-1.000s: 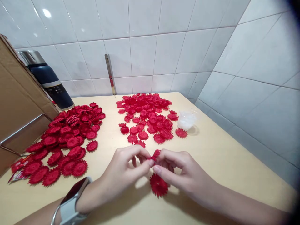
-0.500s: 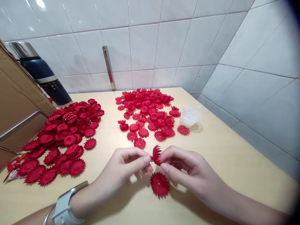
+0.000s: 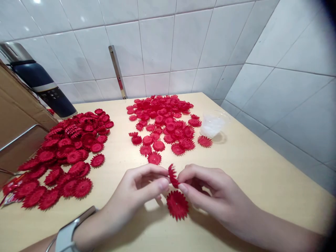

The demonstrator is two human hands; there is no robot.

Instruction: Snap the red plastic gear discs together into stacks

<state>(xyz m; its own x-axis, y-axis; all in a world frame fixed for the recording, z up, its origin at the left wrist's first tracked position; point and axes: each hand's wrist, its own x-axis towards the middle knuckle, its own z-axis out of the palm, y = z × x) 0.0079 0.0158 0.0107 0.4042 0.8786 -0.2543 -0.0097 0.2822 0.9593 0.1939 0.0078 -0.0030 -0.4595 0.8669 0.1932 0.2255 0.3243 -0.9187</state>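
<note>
Near the desk's front edge, the left hand (image 3: 141,187) and right hand (image 3: 210,194) pinch one small red toothed plastic flower disc (image 3: 172,176) between fingertips (seemingly prying layers apart), above another flat red disc (image 3: 177,204); steadier opposing pulls seem needed.

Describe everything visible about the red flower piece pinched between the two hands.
The red flower piece is a small disc ringed with narrow toothed petals, apparently plastic or stiff fabric. It stands on edge, held above the table between the fingertips of the left hand and the right hand. Directly beneath it, a similar flat red flower lies on the table, not touching it.
</note>
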